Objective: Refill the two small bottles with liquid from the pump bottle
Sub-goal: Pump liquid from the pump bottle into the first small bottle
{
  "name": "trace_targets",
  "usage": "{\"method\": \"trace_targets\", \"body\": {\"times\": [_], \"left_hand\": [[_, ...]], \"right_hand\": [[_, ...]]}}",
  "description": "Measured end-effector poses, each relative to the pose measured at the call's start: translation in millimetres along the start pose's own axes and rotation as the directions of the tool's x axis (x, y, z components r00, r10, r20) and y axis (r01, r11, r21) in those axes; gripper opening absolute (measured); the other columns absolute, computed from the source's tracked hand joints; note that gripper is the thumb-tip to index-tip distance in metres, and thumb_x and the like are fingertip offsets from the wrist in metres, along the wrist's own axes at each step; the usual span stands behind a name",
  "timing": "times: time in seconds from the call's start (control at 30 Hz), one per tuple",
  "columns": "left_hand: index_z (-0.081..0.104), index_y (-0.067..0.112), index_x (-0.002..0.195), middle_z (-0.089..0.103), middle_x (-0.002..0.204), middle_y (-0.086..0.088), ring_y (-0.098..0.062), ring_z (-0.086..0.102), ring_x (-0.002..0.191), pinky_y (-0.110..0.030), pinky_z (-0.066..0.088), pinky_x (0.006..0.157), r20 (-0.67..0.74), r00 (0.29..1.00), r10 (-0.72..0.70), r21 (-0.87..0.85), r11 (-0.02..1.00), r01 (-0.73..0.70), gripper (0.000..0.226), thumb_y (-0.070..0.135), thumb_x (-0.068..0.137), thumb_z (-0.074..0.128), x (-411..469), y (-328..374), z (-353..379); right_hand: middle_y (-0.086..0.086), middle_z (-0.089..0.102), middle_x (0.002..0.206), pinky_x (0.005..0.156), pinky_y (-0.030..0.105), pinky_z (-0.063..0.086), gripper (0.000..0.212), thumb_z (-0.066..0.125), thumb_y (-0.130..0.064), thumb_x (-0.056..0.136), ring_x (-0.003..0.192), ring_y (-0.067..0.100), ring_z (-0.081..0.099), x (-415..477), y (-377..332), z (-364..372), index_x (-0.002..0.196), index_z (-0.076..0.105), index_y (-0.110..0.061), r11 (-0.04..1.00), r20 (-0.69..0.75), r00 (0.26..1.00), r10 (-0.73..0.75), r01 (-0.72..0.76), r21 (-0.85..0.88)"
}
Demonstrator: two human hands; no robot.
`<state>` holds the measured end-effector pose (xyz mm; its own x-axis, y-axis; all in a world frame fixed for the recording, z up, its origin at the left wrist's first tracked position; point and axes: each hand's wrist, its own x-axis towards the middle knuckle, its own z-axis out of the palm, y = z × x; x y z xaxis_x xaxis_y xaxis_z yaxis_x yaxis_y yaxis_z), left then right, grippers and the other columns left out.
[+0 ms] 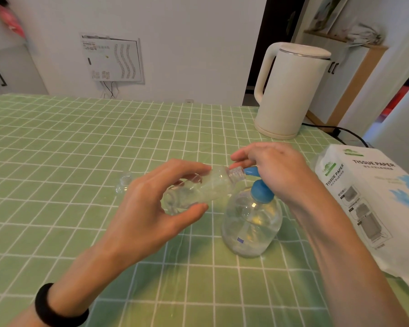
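A small clear bottle is held tilted, almost level, by the left hand, with the thumb below and the fingers curled above. Its threaded neck is set against the blue spout of the pump bottle, a round clear body stood on the checked green surface. The pump head is gripped by the right hand. The neck should be kept at the spout and the pump pressed slowly. A second bottle is seen beyond, with a soft tissue pack and a smooth white kettle farther off.
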<state>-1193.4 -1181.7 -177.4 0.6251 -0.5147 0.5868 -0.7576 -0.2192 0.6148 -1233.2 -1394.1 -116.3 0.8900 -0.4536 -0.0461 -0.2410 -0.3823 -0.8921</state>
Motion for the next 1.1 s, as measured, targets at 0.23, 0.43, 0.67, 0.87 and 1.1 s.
{"method": "trace_targets", "body": {"times": [0.23,0.43,0.67,0.87,1.1], "left_hand": [[0.069,0.024,0.129,0.074,0.118,0.014,-0.006,0.07,0.111,-0.027,0.056,0.091,-0.007,1.0,0.0,-0.003,1.0,0.0,0.051,0.023,0.081,0.084,-2,2,-1],[0.069,0.025,0.13,0.072,0.12,0.018,-0.005,0.07,0.111,-0.025,0.056,0.092,0.001,1.0,0.016,0.0,1.0,-0.016,0.049,0.027,0.083,0.081,-2,2,1],[0.069,0.024,0.13,0.072,0.121,0.019,-0.006,0.07,0.113,-0.026,0.056,0.094,0.001,1.0,0.003,-0.008,1.0,-0.003,0.048,0.031,0.084,0.079,-1,0,2],[0.07,0.023,0.129,0.073,0.12,0.018,-0.005,0.07,0.113,-0.025,0.056,0.094,-0.008,1.0,-0.012,-0.003,1.0,0.012,0.05,0.022,0.081,0.084,-1,0,1],[0.07,0.021,0.129,0.073,0.119,0.016,-0.005,0.07,0.112,-0.022,0.055,0.095,-0.006,1.0,-0.007,0.011,1.0,0.007,0.049,0.022,0.082,0.083,0,1,1]], "right_hand": [[-0.021,0.076,0.076,0.072,0.022,0.044,0.04,0.045,-0.01,0.09,0.075,-0.013,0.064,-1,4,5,0.083,0.081,-0.026,0.998,0.017,0.998,0.053,-0.054,0.021],[-0.017,0.079,0.085,0.076,0.024,0.045,0.023,0.058,-0.032,0.094,0.089,-0.001,0.072,1,0,-6,0.087,0.078,-0.026,0.998,0.031,0.999,-0.011,0.009,0.058],[-0.013,0.08,0.084,0.083,0.025,0.053,0.027,0.057,-0.035,0.097,0.085,0.003,0.074,2,0,-10,0.085,0.078,-0.023,0.986,-0.109,0.992,-0.067,0.082,0.145],[-0.009,0.078,0.087,0.076,0.029,0.055,0.025,0.054,-0.029,0.098,0.08,0.005,0.069,4,4,-8,0.088,0.076,-0.027,0.983,-0.11,0.982,-0.154,0.142,-0.116],[-0.016,0.077,0.081,0.085,0.036,0.057,0.035,0.043,-0.018,0.098,0.093,0.024,0.073,3,4,-6,0.091,0.075,-0.03,0.969,-0.082,0.981,-0.176,0.159,-0.188]]}}
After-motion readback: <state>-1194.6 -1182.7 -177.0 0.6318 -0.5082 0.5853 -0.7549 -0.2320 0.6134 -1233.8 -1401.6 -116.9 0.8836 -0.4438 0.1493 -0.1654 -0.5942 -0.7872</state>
